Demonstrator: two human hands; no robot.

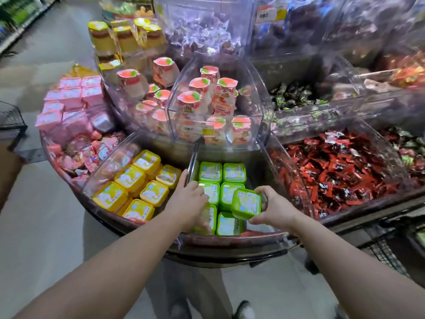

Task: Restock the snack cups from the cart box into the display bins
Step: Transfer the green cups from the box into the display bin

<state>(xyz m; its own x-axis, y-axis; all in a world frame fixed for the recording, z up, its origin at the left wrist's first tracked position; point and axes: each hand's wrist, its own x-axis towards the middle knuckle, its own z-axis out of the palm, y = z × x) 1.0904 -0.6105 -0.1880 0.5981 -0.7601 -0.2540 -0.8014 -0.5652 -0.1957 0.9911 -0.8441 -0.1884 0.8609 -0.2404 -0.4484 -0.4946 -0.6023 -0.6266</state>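
Observation:
A clear display bin point(259, 166) in the middle of a round stand holds several green snack cups point(222, 172) in two rows. My right hand point(273, 209) grips one more green cup point(246, 203), tilted, just above the bin's right side. My left hand point(189, 199) reaches into the bin's left side, its fingers resting on the green cups there; whether it holds one I cannot tell. The cart box is out of sight.
Yellow cups point(135, 187) fill the bin to the left, pink packs point(73, 97) beyond them. Red wrapped candy point(340, 171) lies in the right bin. Peach cups point(207, 97) stand on the tier above. A wire cart point(388, 247) is at the lower right.

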